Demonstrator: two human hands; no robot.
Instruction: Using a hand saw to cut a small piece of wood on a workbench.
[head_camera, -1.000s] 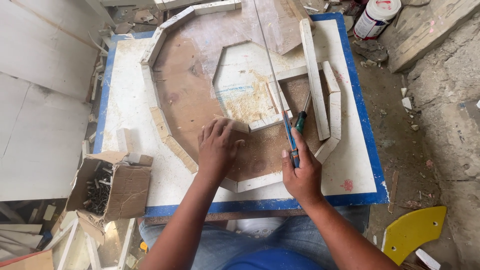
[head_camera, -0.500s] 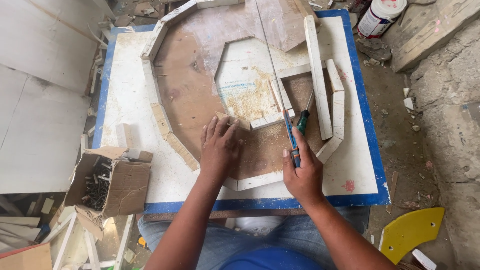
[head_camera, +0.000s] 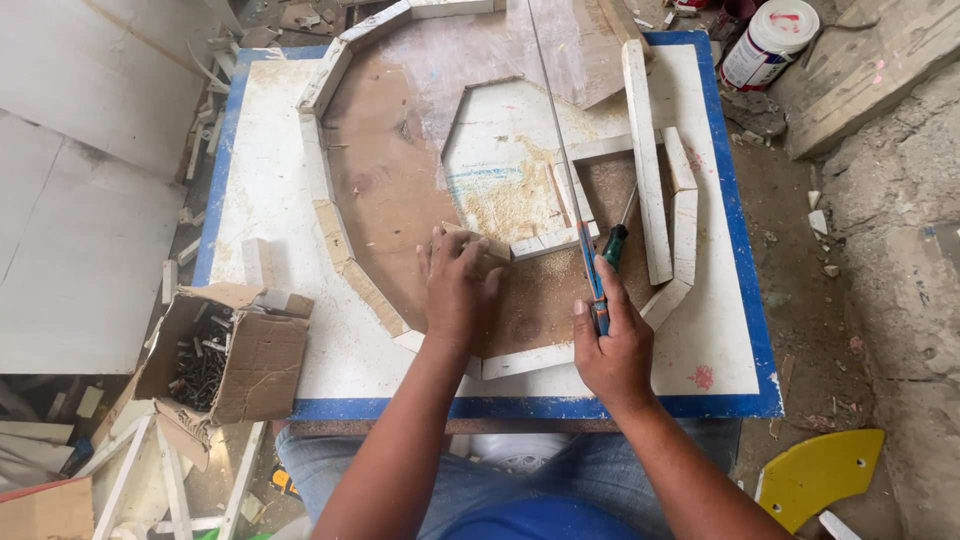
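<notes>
Blue-edged white board (head_camera: 270, 200) under brown panel (head_camera: 390, 190)

A blue-handled thin saw (head_camera: 580, 215) (blade pointing away) and small wood block (head_camera: 482, 243) lie on brown board (head_camera: 390, 200).

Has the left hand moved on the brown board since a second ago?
Barely. The left hand stays flat on the brown board, beside the short white strip, fingers a little more spread.
</notes>
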